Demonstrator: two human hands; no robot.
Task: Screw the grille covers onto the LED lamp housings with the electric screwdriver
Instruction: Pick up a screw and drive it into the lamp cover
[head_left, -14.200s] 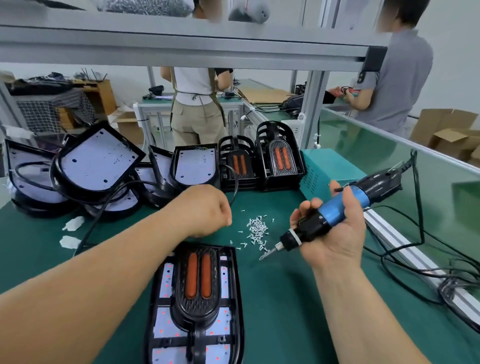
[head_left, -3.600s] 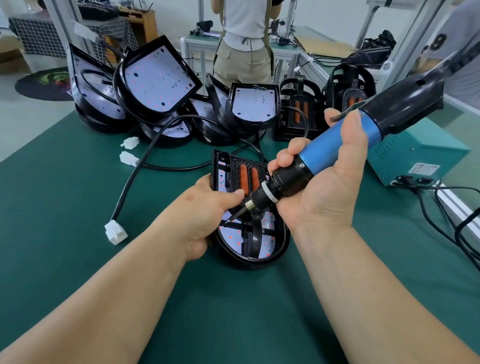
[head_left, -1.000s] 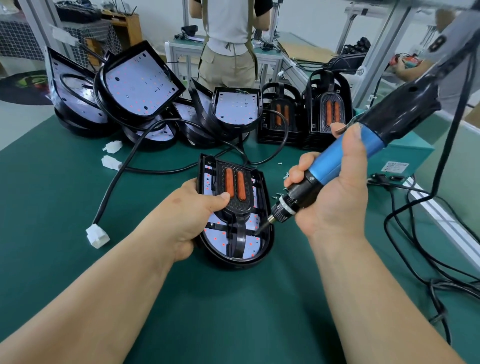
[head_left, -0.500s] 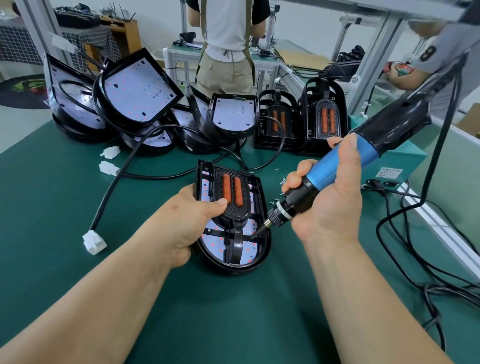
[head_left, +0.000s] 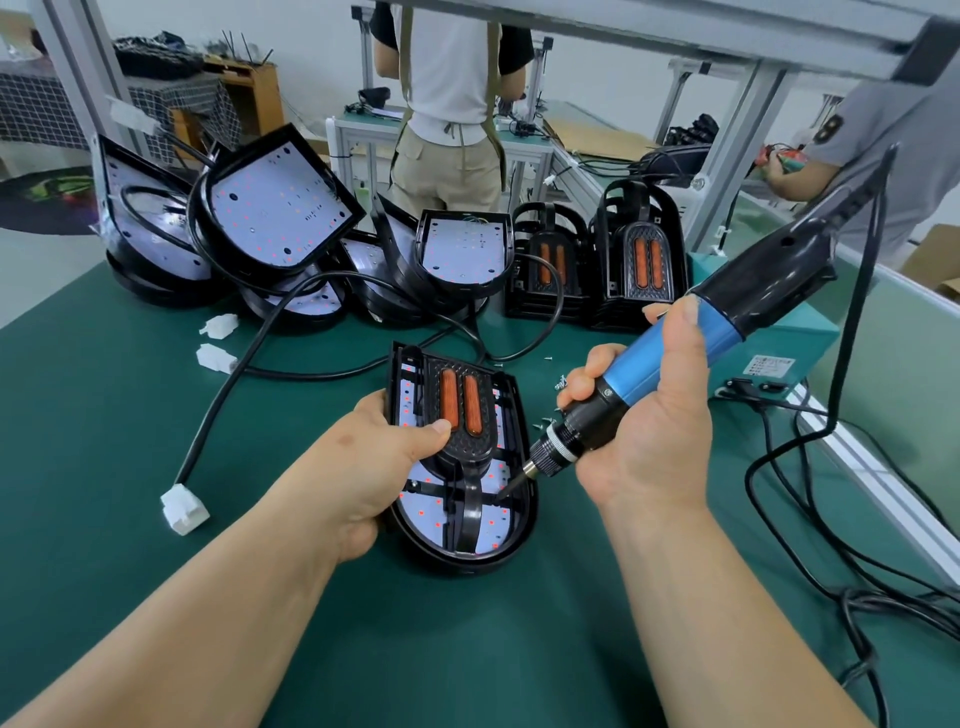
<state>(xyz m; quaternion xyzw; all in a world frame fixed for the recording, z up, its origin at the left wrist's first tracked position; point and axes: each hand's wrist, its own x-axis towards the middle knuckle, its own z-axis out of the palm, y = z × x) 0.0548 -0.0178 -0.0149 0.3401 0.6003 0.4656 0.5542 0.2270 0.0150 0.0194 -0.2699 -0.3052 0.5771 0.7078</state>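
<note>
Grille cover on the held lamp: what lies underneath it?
Under the grille cover, a pale LED board dotted red shows through the gaps, inside the black housing. Its solid middle and the left hand hide the rest.

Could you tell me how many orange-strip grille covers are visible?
3: near cover on the housing the left hand holds; left rear cover and right rear cover upright at the mat's far edge. Others may be hidden.

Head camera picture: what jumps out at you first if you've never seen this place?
The big blue-and-black electric screwdriver stands out in the middle, gripped by the right hand, its tip down at the grille cover. The left hand holds that lamp housing on the green table. Behind, a heap of uncovered housings leans at the far left.
</note>
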